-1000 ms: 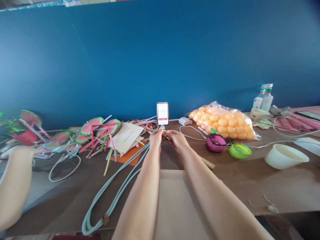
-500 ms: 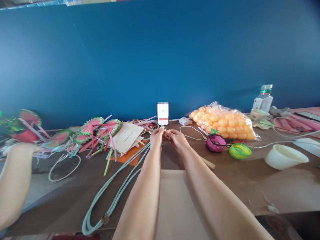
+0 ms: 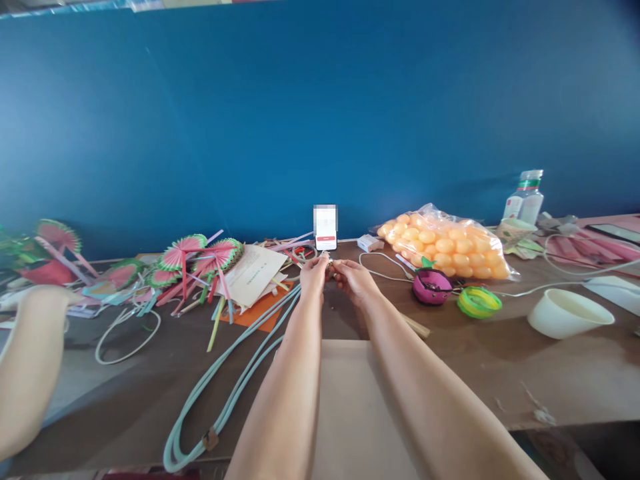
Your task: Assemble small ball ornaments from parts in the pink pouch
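My left hand (image 3: 315,272) and my right hand (image 3: 353,277) meet in front of me over the desk, fingertips pinched close together. Between them is a small item, too tiny to make out, with a glint of metal colour. Just beyond my fingers a phone (image 3: 327,241) stands upright against the blue wall, its lit screen partly blurred out. Left of my left hand lie printed papers (image 3: 256,275) on an orange sheet (image 3: 270,321). To the right of my right hand sits a purple fruit-shaped pouch (image 3: 431,288) with a green leaf top.
A bag of orange balls (image 3: 445,243), a yellow-green ring stack (image 3: 479,302), a white cup (image 3: 570,313) and a bottle (image 3: 525,199) stand right. Watermelon paper fans (image 3: 185,253) and a coiled pale-blue hose (image 3: 210,373) lie left. Another person's arm (image 3: 33,360) reaches in at far left.
Both my hands stay pinched together in the same place, with only slight finger movement. The other person's arm shifts slightly at the left.
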Tool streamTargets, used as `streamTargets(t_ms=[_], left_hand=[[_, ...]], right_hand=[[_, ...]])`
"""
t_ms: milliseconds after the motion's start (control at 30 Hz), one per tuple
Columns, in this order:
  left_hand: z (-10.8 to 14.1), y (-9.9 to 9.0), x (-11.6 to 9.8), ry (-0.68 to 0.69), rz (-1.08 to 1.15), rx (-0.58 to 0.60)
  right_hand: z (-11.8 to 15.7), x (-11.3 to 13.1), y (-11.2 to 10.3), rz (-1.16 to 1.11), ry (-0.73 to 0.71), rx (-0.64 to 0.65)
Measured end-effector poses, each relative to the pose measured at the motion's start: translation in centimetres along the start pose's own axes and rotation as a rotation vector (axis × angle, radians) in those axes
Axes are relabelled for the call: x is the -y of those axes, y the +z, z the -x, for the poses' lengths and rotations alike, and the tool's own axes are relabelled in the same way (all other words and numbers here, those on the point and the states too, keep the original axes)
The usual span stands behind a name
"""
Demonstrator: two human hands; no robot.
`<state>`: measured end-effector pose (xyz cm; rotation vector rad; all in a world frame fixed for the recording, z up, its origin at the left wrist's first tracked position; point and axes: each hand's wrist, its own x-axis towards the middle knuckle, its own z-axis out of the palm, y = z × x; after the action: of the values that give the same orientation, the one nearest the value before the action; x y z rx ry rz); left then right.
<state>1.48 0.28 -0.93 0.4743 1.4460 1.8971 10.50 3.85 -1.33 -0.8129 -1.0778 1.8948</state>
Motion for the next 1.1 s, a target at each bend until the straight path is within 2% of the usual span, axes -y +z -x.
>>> streamTargets(t_ms=[267,467,633,1100], left_hand=[[-0.5,-0.3,0.5,0.027,-0.05,-0.004],[0.2,0.0,-0.1,-0.006,-0.007,-0.025],[0.5,0.1,-0.4,-0.011,0.023,-0.017],[0.0,-0.1,0.0,0.022,-0.031,0.009]], right_hand=[[0.2,0.3,0.1,-0.013,0.021,0.004],[0.1,0.3,0.0,-0.082,0.046,0.055],[0.0,0.3,-0.2,-0.13,0.057,0.046],[-0.1,0.1,0.0,-0.032,0.0,0.011]])
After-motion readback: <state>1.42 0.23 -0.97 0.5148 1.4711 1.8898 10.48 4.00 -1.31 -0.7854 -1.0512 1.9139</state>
